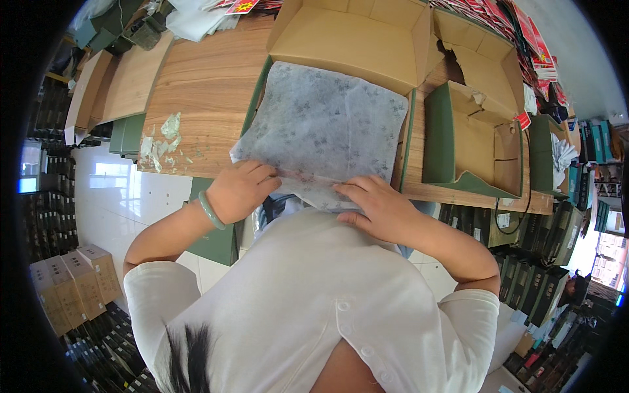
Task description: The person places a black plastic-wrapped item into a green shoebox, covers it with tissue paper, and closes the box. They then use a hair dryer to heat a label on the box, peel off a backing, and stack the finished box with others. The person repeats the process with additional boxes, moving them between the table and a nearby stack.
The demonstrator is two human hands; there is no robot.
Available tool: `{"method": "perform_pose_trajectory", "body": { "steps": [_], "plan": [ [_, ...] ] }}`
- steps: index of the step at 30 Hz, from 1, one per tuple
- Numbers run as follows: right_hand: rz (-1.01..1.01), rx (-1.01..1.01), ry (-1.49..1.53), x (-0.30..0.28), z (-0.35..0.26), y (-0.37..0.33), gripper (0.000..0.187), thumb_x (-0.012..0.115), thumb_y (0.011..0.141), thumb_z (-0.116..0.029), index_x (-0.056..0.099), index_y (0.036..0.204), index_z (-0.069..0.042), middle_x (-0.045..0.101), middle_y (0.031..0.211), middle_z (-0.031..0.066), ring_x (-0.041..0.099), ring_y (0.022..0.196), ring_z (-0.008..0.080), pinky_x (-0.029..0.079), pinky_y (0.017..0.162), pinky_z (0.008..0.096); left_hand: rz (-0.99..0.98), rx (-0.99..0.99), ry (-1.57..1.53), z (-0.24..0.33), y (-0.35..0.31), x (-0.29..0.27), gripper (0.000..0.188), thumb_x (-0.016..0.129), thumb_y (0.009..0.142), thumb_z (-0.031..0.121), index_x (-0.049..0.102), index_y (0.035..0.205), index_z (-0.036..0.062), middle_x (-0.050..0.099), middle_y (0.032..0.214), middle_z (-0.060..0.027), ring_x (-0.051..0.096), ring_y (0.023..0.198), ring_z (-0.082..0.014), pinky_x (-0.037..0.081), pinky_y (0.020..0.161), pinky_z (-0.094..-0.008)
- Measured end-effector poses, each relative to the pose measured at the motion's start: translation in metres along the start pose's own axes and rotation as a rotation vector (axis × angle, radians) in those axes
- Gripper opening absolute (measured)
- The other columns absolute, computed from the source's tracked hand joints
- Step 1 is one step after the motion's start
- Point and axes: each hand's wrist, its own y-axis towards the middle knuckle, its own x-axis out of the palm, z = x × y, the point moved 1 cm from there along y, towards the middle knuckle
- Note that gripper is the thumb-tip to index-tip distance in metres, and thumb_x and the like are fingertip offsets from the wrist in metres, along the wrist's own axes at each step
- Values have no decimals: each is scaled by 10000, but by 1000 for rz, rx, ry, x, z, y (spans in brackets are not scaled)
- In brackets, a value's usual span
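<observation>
A large green cardboard box [409, 141] stands open on the table in front of me, its brown-lined lid [347, 39] tipped back. White tissue paper [331, 114] with a grey printed pattern covers the inside, so whatever lies beneath is hidden. At the paper's near left edge my left hand [241, 191], a pale green bangle on its wrist, is closed with fingers curled over the sheet. My right hand [379, 208] grips the near right part of the same edge between thumb and fingers. Between the hands, the near edge is folded and droops toward my body.
To the right stands a smaller green box [440, 141] with torn brown edges. Torn paper scraps [160, 145] litter the wooden table [203, 85] at left. Red printed packets [475, 23] are heaped at the back right. Cartons [75, 285] stack on the floor at left.
</observation>
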Motion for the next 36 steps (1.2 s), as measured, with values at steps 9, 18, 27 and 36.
{"method": "perform_pose_trajectory", "body": {
  "steps": [9,18,27,36],
  "plan": [
    [-89,200,-64,-3,9,-4,439,663,826,-384,598,1032,-2,597,971,175,588,900,344,486,788,414,-94,-163,-173,3,3,-14,454,667,817,349,576,1166,74,637,1042,-100,600,956,-280,497,804,-369],
    [-290,289,-113,8,36,-9,596,651,805,-495,591,1086,26,622,1021,223,597,965,390,482,838,430,-471,-269,-337,-23,15,11,582,611,851,486,552,1216,37,619,1106,-180,578,1044,-341,461,905,-408],
    [-687,494,74,-1,47,27,674,417,920,-586,651,992,42,665,1002,203,637,927,332,493,835,406,-826,-248,-682,-58,43,30,644,599,857,515,524,1292,46,589,1222,-190,538,1161,-340,426,979,-385],
    [662,686,132,-124,132,54,400,457,986,-406,614,1090,-53,666,1024,57,614,909,197,471,816,310,-60,-427,-466,-24,9,-7,305,595,885,268,628,1129,89,675,964,-128,638,877,-329,491,801,-412]
  ]
}}
